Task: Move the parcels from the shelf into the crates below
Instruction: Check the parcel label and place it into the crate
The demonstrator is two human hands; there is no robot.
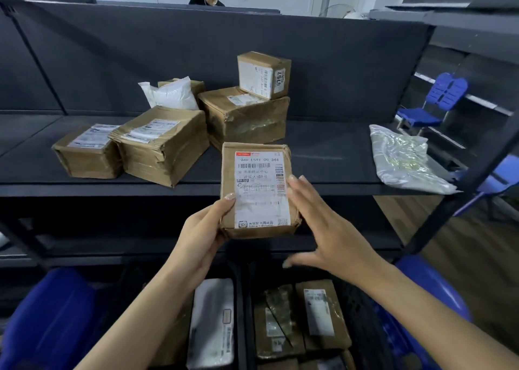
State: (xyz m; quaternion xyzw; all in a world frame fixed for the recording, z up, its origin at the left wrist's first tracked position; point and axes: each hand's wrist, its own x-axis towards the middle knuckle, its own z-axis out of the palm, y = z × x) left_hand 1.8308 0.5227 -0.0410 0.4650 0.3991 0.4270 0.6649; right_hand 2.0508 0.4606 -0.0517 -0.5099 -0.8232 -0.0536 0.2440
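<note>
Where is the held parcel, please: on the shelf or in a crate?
Neither: the left hand holds the parcel up, above the crates.

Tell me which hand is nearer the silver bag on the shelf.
Right. The right hand is below and left of the silver bag, not touching it. The left hand is farther left, holding the labelled box.

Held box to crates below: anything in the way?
Only the open right hand, beside the box and over the right crate. Left hand holds the box above the crates, whose tops are open.
</note>
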